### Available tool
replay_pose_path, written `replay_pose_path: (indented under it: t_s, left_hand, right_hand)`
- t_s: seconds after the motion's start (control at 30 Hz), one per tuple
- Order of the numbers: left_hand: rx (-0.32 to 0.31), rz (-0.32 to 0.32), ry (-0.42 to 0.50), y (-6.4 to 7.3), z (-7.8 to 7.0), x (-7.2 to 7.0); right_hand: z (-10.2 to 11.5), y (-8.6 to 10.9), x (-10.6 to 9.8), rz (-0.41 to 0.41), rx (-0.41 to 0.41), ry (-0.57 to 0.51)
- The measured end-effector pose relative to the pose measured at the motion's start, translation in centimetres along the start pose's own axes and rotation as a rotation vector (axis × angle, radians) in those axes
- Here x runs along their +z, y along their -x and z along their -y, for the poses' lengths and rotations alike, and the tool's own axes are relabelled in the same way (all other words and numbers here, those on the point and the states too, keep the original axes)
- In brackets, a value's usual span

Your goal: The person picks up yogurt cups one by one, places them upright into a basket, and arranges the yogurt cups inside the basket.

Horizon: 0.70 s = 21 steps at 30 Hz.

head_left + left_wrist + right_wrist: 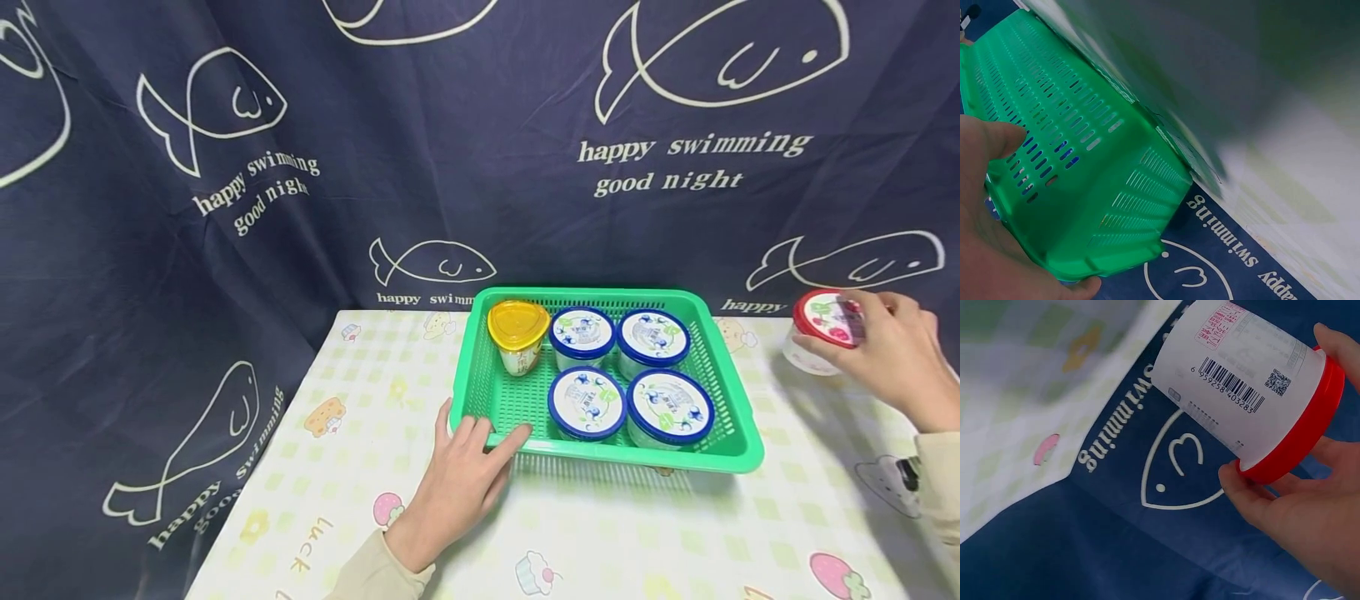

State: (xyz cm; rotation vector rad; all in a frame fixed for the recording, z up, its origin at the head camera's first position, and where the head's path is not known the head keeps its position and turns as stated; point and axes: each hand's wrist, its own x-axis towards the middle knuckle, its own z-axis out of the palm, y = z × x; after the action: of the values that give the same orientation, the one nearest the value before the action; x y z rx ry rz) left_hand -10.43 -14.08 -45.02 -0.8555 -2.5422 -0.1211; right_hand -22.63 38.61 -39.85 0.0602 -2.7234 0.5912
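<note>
A green plastic basket (600,451) stands on the table, and my left hand (461,467) grips its near left corner. In the left wrist view the thumb (1004,139) lies against the basket's slotted outer wall. Off to the right of the basket, my right hand (896,346) holds a white tub with a red lid (825,317) by the lid's edge. The right wrist view shows the barcode on that tub's side (1235,381). Whether its base touches the table I cannot tell. Inside the basket are several blue-lidded tubs (587,403) and a yellow-lidded cup (519,327) at the back left.
A pale checked tablecloth (600,533) with printed cartoons covers the table. Behind it and to the left hangs a dark blue curtain (525,167) with white fish drawings. The basket's back rim lies close to the curtain.
</note>
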Motion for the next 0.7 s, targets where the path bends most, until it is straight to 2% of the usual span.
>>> replay_pose_path:
  t_s: [0.27, 0.4, 0.7]
  left_hand:
    - [0.000, 0.003, -0.007, 0.0, 0.0, 0.0]
    - [-0.002, 0.005, -0.008, 0.0, 0.0, 0.0]
    - [0.013, -0.024, 0.001, 0.1, 0.0, 0.2]
  right_hand:
    - [2.1, 0.4, -1.1, -0.086, -0.072, -0.016]
    - [3.5, 0.8, -1.8, -0.107, -0.079, -0.024]
    - [7.1, 1.3, -3.4, -0.186, -0.183, -0.024]
